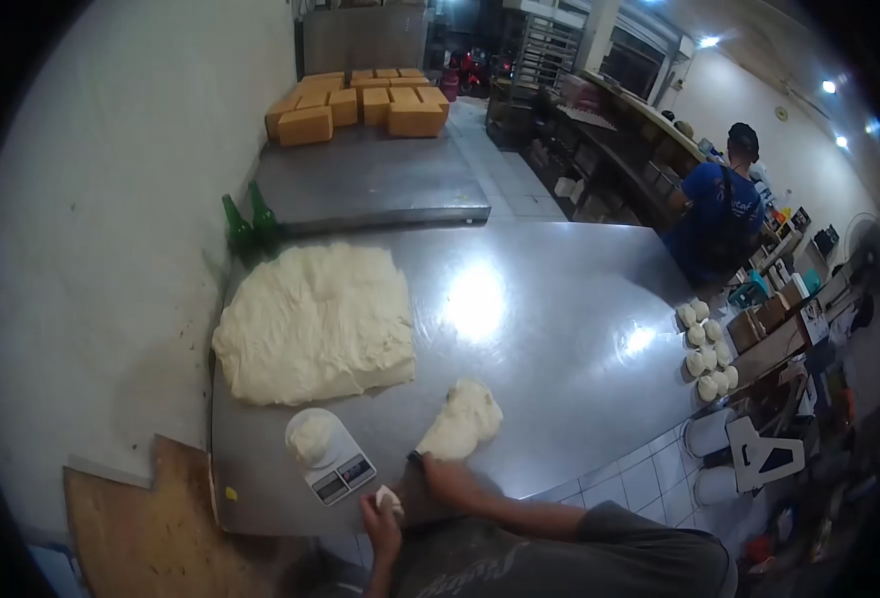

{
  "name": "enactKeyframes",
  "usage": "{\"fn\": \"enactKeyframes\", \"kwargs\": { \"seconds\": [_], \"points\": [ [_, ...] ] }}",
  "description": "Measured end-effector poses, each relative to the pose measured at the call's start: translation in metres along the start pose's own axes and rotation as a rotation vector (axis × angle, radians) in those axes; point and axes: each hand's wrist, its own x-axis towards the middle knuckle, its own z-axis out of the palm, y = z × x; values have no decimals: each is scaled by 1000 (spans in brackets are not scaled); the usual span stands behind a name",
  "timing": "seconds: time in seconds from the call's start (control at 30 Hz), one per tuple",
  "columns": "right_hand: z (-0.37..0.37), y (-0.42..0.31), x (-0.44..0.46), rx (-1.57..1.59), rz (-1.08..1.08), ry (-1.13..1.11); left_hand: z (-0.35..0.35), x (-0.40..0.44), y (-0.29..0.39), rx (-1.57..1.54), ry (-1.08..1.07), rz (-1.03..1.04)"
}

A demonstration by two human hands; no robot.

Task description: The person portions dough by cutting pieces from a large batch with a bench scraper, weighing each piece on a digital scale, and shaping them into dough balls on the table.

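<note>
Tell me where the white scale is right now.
In the head view, the white scale sits at the near left of the metal table, just below the big dough slab, holding a dough lump.

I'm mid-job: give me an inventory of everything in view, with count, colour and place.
front table: one, grey, centre
rear table: one, grey, beyond it
dough slab: one, cream, front table's left
dough chunk: one, cream, near edge
scale: one, white, near edge
dough lump: one, cream, on scale
dough balls: about ten, cream, right edge
bottles: two, green, by wall
blocks: many, orange-brown, rear table
board: one, brown, lower left
stool: one, white, right
rack: one, dark, rear
co-worker: one, blue shirt, far right
background clutter: uncountable, mixed
left hand: one, bare, holding small whitish piece
right hand: one, bare, at dough chunk
</note>
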Motion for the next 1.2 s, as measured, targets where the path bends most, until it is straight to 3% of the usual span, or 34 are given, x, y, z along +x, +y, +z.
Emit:
{"fn": "enactKeyframes", "kwargs": {
  "seconds": [0.1,0.27,0.4,0.5,0.57,0.7,0.87,0.93,0.97,1.07,1.2],
  "points": [
    [-1,23,-6,62,45,-35,7,20,73,-200,31,-230],
    [-25,34,-18,176,40,-96,-17,75,82,-462,1,-75],
    [-40,43,-27,276,36,-45,-15,98,149,51,164,351],
    [-39,54,-25,335,38,13,-28,115,165,546,338,509],
    [-44,55,-24,336,56,14,-50,142,124,771,272,529],
    [-50,52,-20,360,58,38,-39,143,117,1313,147,427],
    [-50,59,-19,449,31,200,-14,123,139,1381,362,598],
    [-77,44,-26,626,234,226,-4,116,135,1224,153,448],
    [-85,40,-30,714,339,236,-2,117,122,1082,-77,243],
    [-52,75,-16,757,299,642,50,71,127,1032,-478,-99],
    [-50,102,-12,845,324,707,102,41,47,1136,-415,348]
  ]
}}
